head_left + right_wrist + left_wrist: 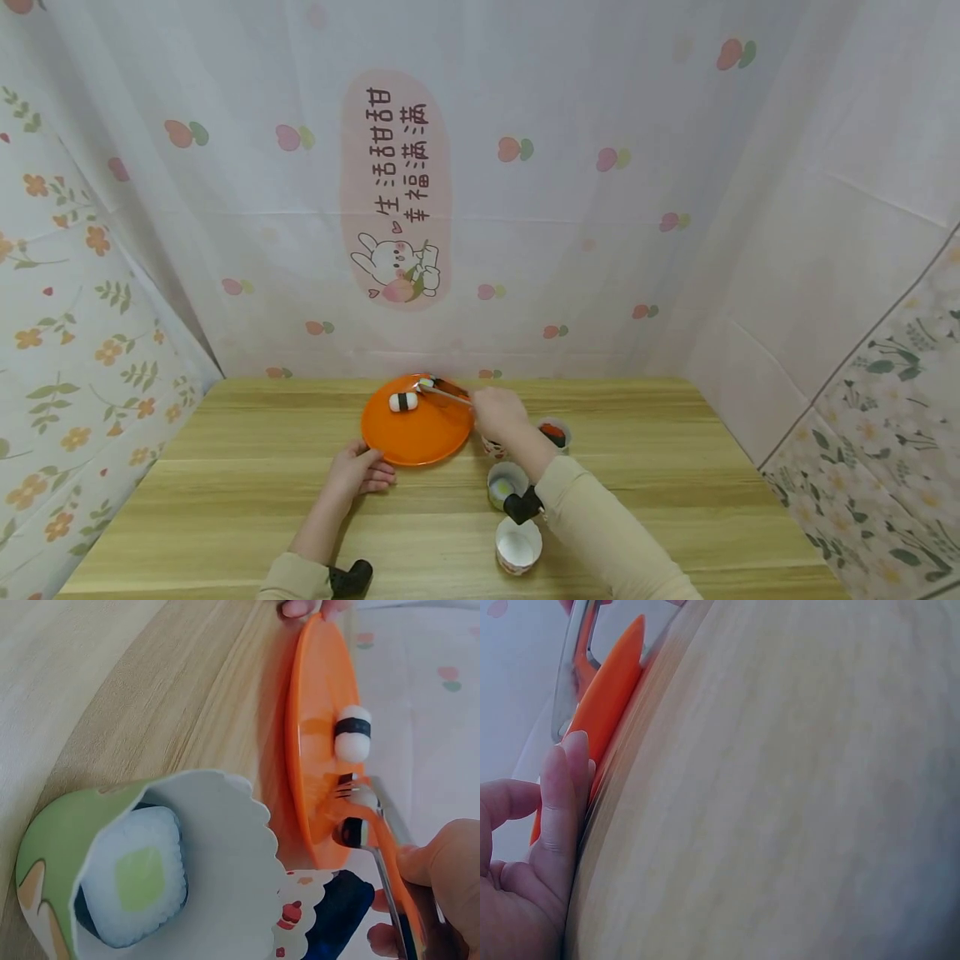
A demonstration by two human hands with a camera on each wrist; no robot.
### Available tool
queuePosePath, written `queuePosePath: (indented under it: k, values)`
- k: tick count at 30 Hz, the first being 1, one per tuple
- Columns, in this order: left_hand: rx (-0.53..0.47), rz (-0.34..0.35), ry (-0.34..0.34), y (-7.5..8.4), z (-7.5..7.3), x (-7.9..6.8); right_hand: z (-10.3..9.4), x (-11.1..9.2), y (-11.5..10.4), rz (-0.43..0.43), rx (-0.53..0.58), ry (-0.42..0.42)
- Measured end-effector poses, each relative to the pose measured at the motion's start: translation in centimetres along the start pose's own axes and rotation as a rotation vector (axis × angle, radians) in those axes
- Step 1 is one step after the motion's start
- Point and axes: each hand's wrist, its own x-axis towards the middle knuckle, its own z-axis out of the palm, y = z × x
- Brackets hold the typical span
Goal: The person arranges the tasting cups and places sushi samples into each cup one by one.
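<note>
My right hand [501, 412] grips metal tongs [385, 862] over the right part of an orange plate [420, 437]. Between the tong tips is a toy sushi piece [363, 798], white with black parts, close over the plate. Another toy sushi piece [403, 402], white with a black band, lies on the plate near its middle. At the plate's near left rim, my left hand [358, 472] pinches the edge between thumb and fingers. Part of the right hand is cut off in the right wrist view.
Right of the plate stand several paper cups. A green cup [56, 825] holds a square sushi roll [139, 877] with a green centre. Another cup [562, 427] holds a red-topped piece. The nearest cup [518, 565] is white inside. Patterned curtains [585, 275] border the wooden table [255, 442].
</note>
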Motion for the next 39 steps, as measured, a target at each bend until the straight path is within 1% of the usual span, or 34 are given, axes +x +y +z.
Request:
queuePosePath:
  k: [7, 15, 19, 25, 33, 39]
  values:
    - [0.001, -0.013, 0.004, 0.0, 0.0, 0.1, -0.1, -0.7, 0.6, -0.026, 0.023, 0.035]
    - [0.0, -0.008, 0.003, -0.1, 0.0, 0.2, -0.2, -1.3, 1.1, -0.006, 0.045, 0.046]
    - [0.002, -0.012, 0.004, -0.1, 0.0, 0.1, -0.2, -1.6, 1.4, -0.007, 0.059, 0.065]
    - [0.009, -0.009, 0.011, -0.1, 0.0, 0.0, -0.2, -2.1, 1.9, -0.025, 0.077, 0.096]
    - [0.009, -0.008, 0.016, -0.1, 0.0, 0.0, -0.7, -3.0, 2.1, -0.055, 0.106, 0.108]
    - [0.009, -0.007, 0.012, -0.1, 0.0, 0.0, -1.1, -3.8, 2.4, -0.088, 0.137, 0.152]
